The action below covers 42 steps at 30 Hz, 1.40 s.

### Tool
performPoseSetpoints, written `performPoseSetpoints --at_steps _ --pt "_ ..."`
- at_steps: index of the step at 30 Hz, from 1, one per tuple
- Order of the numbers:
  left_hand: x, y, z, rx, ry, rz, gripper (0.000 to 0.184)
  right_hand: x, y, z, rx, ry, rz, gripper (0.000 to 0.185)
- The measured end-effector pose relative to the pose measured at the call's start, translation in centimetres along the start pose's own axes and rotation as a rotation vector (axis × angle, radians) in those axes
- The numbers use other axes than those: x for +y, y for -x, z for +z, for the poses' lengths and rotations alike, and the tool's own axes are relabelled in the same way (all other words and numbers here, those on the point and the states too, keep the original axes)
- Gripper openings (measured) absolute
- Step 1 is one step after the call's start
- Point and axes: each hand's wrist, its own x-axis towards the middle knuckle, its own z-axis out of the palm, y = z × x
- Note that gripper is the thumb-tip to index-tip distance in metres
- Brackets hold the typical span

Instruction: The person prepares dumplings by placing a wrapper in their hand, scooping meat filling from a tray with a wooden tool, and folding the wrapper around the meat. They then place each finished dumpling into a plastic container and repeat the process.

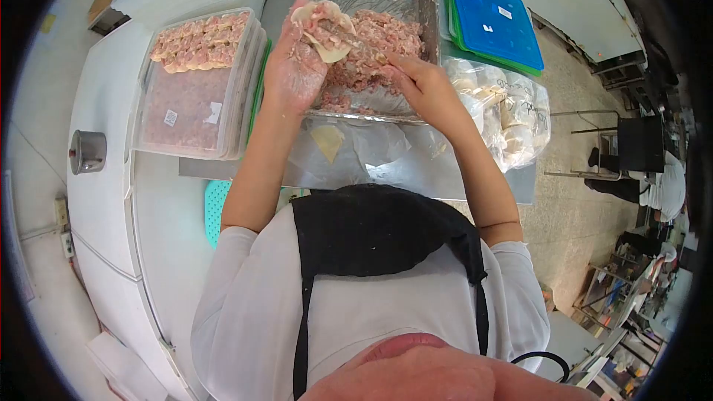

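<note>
On the palm and fingers of my left hand (295,78) lies a round dough wrapper (332,50) with minced meat on it. My right hand (422,83) is closed round a thin tool (364,46), whose tip reaches the meat on the wrapper. Both hands are over a metal tray (425,0) that holds pink minced meat (394,33). Its kind is hard to tell, as meat covers part of the tool. A loose piece of dough (327,141) rests on the metal table below the tray.
Left of the tray, a clear plastic container (178,108) holds rows of filled dumplings (200,41). To the right are blue and green lids (496,18) and plastic bags of round white wrappers (512,115). A metal pot (88,151) stands far left.
</note>
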Motion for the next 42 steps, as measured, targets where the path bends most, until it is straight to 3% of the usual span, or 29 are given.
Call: performPoseSetpoints --at_steps 3,5,6,8,9,11,15,18,21,23,24,25,26,27,29,30,31,32,33,35,39,40,41,42 --pt "-1.4 0.2 0.5 0.034 0.001 0.042 0.055 1.4 0.6 0.7 0.044 -0.027 -0.114 0.030" --pt "-2.1 0.0 -0.6 0.205 0.153 -0.104 0.062 3.0 0.2 0.3 -0.149 0.230 -0.095 0.032" --pt "-2.8 -0.4 -1.9 0.206 0.151 -0.095 0.062 2.1 0.2 -0.8 -0.150 0.227 -0.103 0.032" --pt "-4.3 -0.7 -4.7 0.308 0.178 -0.073 0.058 -0.9 0.7 -3.1 -0.319 0.613 0.064 0.032" --pt "-4.4 -0.6 -4.1 0.312 0.176 -0.071 0.058 0.0 1.0 -2.3 -0.322 0.609 0.062 0.032" --pt "-4.1 -0.3 -1.6 0.357 0.114 -0.030 0.060 2.7 1.3 -0.3 -0.123 0.465 -0.142 0.033" --pt "-3.3 0.2 0.7 0.408 0.087 -0.004 0.057 2.7 0.0 -2.8 -0.208 0.473 -0.172 0.033" --pt "-3.6 -0.5 -0.2 0.381 0.075 -0.044 0.062 1.5 0.4 -3.0 -0.139 0.437 -0.215 0.031" --pt "-2.9 -0.4 1.2 0.550 0.155 0.038 0.058 4.3 -1.1 -2.3 -0.158 0.351 -0.297 0.029" --pt "-2.4 -0.4 -1.1 0.258 0.080 -0.051 0.053 5.5 -1.7 -3.6 -0.106 -0.032 -0.306 0.028" --pt "-2.1 -0.1 -0.6 0.259 0.077 -0.044 0.053 4.8 -1.7 -4.6 -0.099 -0.099 -0.179 0.029" --pt "-1.7 0.6 0.4 0.141 -0.207 -0.041 0.056 4.4 -1.9 -5.3 -0.100 -0.100 -0.185 0.029" --pt "-1.4 1.0 1.2 0.021 -0.489 -0.042 0.063 4.2 -2.0 -5.8 -0.229 -0.157 -0.040 0.028" --pt "-1.1 1.1 1.8 0.023 -0.489 -0.040 0.063 3.9 -2.1 -6.3 -0.360 -0.213 0.107 0.027" --pt "-0.5 1.1 2.5 -0.075 -1.163 0.293 0.067 2.8 -2.2 -7.7 -0.459 -0.192 0.113 0.029" --pt "-0.3 1.0 2.3 -0.069 -1.165 0.294 0.067 2.5 -2.2 -8.1 -0.555 -0.170 0.121 0.031" --pt "0.0 0.8 2.0 -0.179 -1.280 0.212 0.063 2.5 -2.0 -7.9 -0.557 -0.171 0.116 0.031" --pt "0.3 0.5 1.8 -0.293 -1.391 0.124 0.059 2.6 -1.6 -7.6 -0.468 -0.161 -0.019 0.031" --pt "0.6 0.1 1.7 -0.293 -1.391 0.123 0.059 2.8 -1.4 -7.2 -0.376 -0.149 -0.151 0.032" --pt "1.2 -0.6 1.6 -0.578 -1.410 -0.043 0.053 3.4 -1.3 -5.9 -0.385 -0.158 -0.185 0.032" --pt "0.8 -0.5 0.5 -0.595 -1.620 -0.004 0.048 7.7 -2.6 -3.9 -0.382 -0.174 -0.321 0.031" --pt "0.6 -0.6 0.7 -0.475 -1.600 -0.177 0.048 8.0 -2.4 -4.3 -0.379 -0.171 -0.321 0.031" --pt "0.6 -0.6 0.8 -0.352 -1.569 -0.346 0.048 8.1 -2.3 -4.7 -0.307 0.073 -0.264 0.030" --pt "0.4 -0.7 -0.1 -0.352 -1.570 -0.338 0.048 7.8 -2.3 -4.9 -0.230 0.316 -0.208 0.030"
